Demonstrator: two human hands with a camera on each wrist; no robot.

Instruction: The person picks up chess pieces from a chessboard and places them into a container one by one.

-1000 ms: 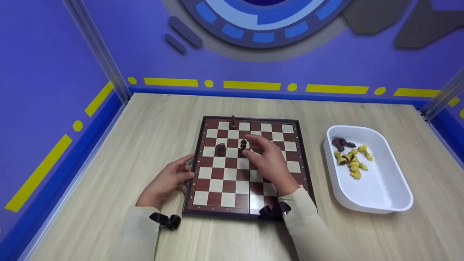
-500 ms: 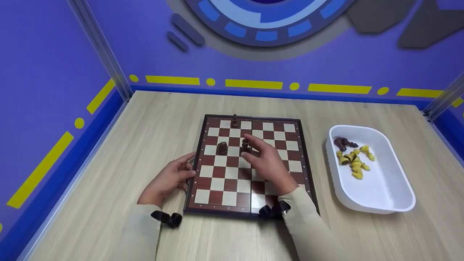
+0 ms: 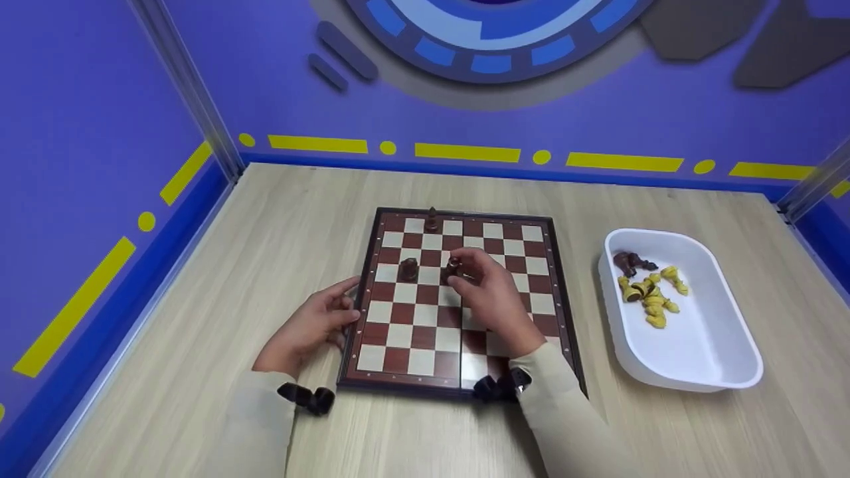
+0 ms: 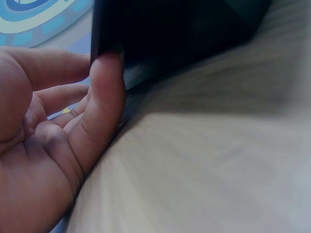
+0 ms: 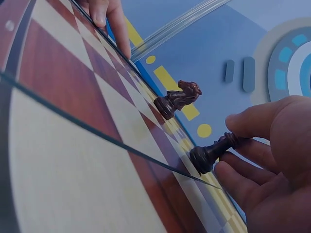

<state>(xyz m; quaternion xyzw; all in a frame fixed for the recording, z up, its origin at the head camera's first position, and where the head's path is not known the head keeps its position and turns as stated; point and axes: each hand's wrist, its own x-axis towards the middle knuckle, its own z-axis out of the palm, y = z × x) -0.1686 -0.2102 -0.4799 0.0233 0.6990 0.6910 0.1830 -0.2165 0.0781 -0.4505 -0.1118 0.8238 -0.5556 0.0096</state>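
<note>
A folding chessboard (image 3: 425, 323) lies on the table in front of me. My right hand (image 3: 495, 300) is over its middle, with thumb and fingertips pinching the upper part of a dark chess piece (image 5: 206, 156). That piece's top is partly covered by the fingers in the right wrist view. Just left of it stands a dark knight (image 5: 179, 98), upright on the board. Another dark, pointed chess piece (image 3: 432, 220) is at the board's far edge. My left hand (image 3: 311, 328) touches the board's left edge with its index finger and thumb (image 4: 106, 80), spaced apart along it.
To the right of the board sits a white tray (image 3: 720, 325). Inside it lie several yellow chess pieces (image 3: 654, 304) and some dark chess pieces (image 3: 631, 261). Blue printed panels (image 3: 458, 113) wall off the table's back and sides.
The right thumb and fingertips have come together on the dark chess piece, which now leans slightly toward the hand. The left hand stays at the board's edge. The head view has shifted slightly.
</note>
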